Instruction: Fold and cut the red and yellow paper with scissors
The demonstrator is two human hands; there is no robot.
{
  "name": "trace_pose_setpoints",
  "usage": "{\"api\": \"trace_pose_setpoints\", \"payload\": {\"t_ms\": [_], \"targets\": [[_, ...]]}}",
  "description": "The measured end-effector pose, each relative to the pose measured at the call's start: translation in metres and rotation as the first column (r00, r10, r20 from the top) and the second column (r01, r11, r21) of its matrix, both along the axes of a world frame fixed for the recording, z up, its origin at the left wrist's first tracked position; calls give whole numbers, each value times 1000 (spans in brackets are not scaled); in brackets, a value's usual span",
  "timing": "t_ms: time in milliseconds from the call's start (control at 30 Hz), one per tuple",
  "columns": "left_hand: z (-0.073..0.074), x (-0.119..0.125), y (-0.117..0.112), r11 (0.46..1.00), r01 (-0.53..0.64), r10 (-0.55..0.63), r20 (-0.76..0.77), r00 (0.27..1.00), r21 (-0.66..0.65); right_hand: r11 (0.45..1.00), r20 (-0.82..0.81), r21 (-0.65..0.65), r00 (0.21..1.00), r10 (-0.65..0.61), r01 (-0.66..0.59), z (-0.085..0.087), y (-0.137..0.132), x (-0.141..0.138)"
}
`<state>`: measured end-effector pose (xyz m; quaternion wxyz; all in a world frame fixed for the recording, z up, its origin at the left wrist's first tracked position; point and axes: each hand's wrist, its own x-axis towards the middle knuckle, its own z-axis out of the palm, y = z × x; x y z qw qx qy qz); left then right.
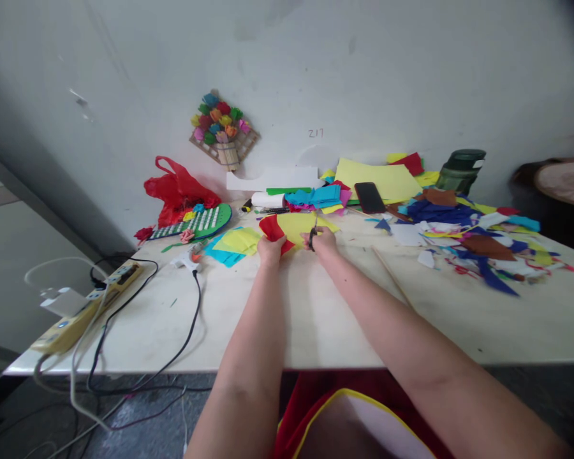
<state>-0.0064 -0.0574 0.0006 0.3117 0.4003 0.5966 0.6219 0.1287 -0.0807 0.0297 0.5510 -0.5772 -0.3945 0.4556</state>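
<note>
My left hand (pixel 270 247) is closed on a piece of red paper (pixel 270 227), which overlaps a larger yellow sheet (pixel 294 224) on the table. In my right hand (pixel 321 240) is a pair of scissors (pixel 312 237) with dark handles, its blades pointing away from me over the yellow sheet. Whether the blades are spread I cannot make out. Left of my left hand lie yellow paper pieces (pixel 239 240) on top of blue paper (pixel 224 255).
At left are a glue gun (pixel 189 259) with a trailing cord, a power strip (pixel 83 312) and a red plastic bag (pixel 176 189). A phone (pixel 369 197) lies at the back; paper scraps (pixel 488 245) and a green bottle (pixel 462 171) are at right. A thin stick (pixel 391 275) lies by my right forearm.
</note>
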Motion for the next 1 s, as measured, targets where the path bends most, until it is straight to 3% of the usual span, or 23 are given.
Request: {"api": "trace_pose_setpoints", "payload": {"t_ms": [67, 133, 233, 300, 400, 600, 767, 1000], "targets": [[-1, -1, 3, 1000, -7, 7, 10, 1000, 6, 993, 52, 11, 992, 119, -119, 5, 0, 10], [-2, -2, 5, 1000, -3, 3, 28, 1000, 11, 939, 119, 9, 933, 339, -343, 8, 0, 24], [-4, -3, 9, 1000, 10, -11, 59, 998, 24, 796, 167, -78, 780, 604, -600, 11, -3, 47], [-5, -4, 10, 999, 12, -15, 88, 996, 30, 670, 182, -173, 645, 742, -722, 14, -5, 62], [-4, -5, 10, 1000, 8, -10, 133, 991, 12, 533, 142, -194, 514, 846, -824, 19, -7, 81], [3, -4, 5, 1000, -3, 6, 208, 978, -14, 358, 50, -282, 359, 932, -890, 19, -1, 94], [4, -4, 4, 999, 13, -22, 310, 951, 30, 292, 34, -353, 300, 953, -889, 12, 2, 77], [6, 3, -1, 996, 30, -57, 348, 936, 82, 357, 1, -253, 369, 929, -899, 8, -2, 60]]}}
